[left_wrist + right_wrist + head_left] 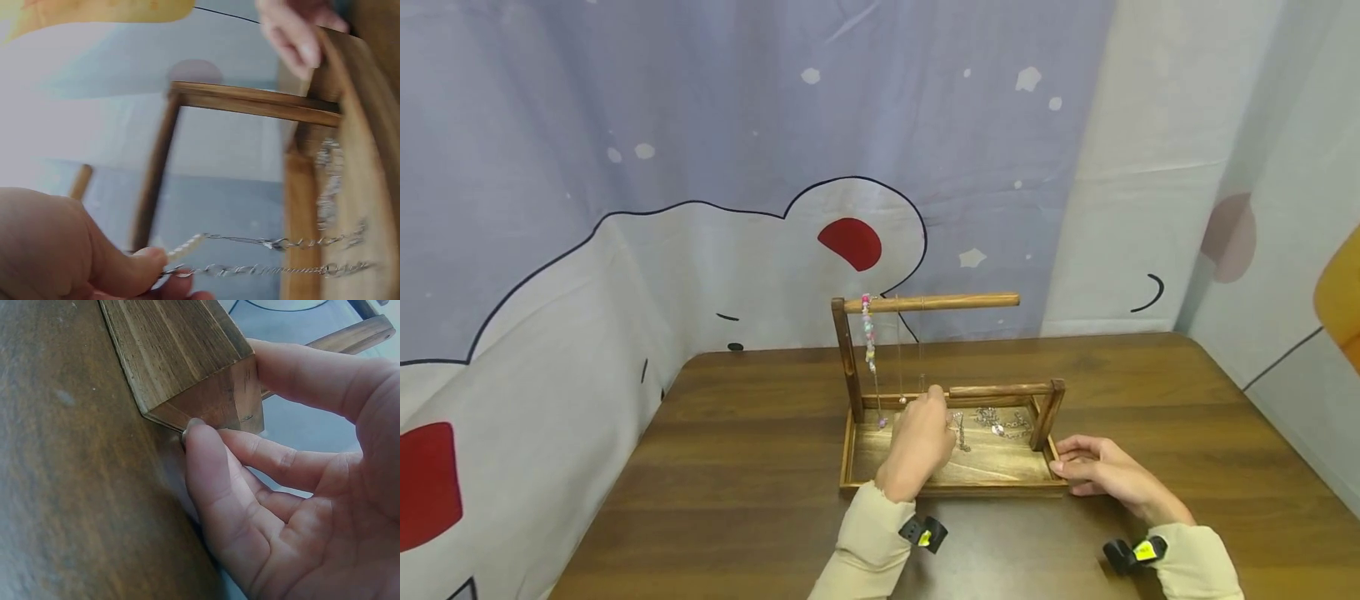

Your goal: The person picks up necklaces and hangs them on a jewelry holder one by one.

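The wooden jewelry stand [992, 473] has a tray base, a tall bar on the left and a lower bar [1000, 389] on the right. My left hand [919, 442] is near the free end of the lower bar. Between its thumb and fingers it pinches a silver chain bracelet [294, 242] with a short row of white beads. The chain's lower parts hang toward the tray. My right hand [1108, 475] holds the tray's right end, thumb [209, 459] at the outer corner and index finger reaching along the wall, its tip hidden.
From the tall bar [955, 302] hang a colorful beaded strand [868, 329] and thin necklaces [900, 350]. Several silver chains [1000, 423] lie in the tray's right part. The stand is on a brown wooden table [737, 467], with a printed curtain [715, 125] behind it.
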`<state>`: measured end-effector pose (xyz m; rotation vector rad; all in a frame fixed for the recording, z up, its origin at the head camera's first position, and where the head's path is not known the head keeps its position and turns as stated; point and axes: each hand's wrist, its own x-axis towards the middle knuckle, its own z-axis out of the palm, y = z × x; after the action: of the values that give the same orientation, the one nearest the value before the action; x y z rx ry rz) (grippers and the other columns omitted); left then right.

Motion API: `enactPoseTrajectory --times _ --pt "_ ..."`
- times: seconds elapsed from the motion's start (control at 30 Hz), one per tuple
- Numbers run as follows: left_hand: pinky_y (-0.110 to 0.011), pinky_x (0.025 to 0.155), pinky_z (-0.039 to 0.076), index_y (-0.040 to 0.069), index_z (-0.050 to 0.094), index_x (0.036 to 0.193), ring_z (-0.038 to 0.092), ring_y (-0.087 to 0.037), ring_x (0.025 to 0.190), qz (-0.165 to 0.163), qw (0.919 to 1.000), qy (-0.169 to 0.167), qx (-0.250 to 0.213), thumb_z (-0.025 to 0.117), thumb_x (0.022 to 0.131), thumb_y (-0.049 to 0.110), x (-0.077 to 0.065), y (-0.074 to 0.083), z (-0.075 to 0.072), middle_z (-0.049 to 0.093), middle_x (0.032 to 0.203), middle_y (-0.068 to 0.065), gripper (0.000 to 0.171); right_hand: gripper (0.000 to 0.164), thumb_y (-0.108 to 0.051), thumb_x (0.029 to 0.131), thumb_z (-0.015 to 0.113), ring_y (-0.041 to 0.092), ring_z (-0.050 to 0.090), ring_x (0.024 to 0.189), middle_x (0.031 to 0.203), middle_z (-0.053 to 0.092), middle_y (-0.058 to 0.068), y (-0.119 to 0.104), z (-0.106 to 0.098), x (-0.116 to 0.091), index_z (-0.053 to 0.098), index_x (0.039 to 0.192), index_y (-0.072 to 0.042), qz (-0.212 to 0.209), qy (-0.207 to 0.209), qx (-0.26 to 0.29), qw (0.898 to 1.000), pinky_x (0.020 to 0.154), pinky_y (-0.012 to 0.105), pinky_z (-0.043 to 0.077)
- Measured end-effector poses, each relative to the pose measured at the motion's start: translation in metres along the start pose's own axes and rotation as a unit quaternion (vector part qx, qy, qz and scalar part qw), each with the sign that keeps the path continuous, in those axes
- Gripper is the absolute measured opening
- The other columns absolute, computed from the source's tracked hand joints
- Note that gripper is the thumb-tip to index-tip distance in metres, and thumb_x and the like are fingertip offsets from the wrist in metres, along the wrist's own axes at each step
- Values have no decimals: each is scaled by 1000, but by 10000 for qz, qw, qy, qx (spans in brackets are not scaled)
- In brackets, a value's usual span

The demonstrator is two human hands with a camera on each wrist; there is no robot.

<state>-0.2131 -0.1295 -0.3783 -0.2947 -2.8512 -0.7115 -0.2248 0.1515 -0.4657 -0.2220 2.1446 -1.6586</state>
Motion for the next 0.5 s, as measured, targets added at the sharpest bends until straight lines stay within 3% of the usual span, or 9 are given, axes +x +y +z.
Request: enactPoseTrajectory --times 0.17,0.37,0.5 --pt "-34 59 45 4 51 85 57 -25 69 115 9981 552 -261 57 87 7 6 6 -25 51 71 -5 6 52 -18 85 63 20 58 89 100 54 11 2 0 0 40 119 14 47 24 25 10000 76 39 51" --pt "-33 56 44 3 47 85 54 -22 62 -4 9976 620 -317 52 90 7 14 10 -44 48 68 -5 8 52 -18 85 64 20 57 88 102 54 13 3 0 0 41 119 14 38 73 -16 10000 76 39 51" --pt "-29 50 40 3 43 87 48 -20 57 -271 9939 735 -781 44 94 9 25 14 -46 45 71 -7 10 53 -19 84 64 20 57 88 102 54 14 3 0 0 41 119 14 30 88 -35 10000 76 39 51"
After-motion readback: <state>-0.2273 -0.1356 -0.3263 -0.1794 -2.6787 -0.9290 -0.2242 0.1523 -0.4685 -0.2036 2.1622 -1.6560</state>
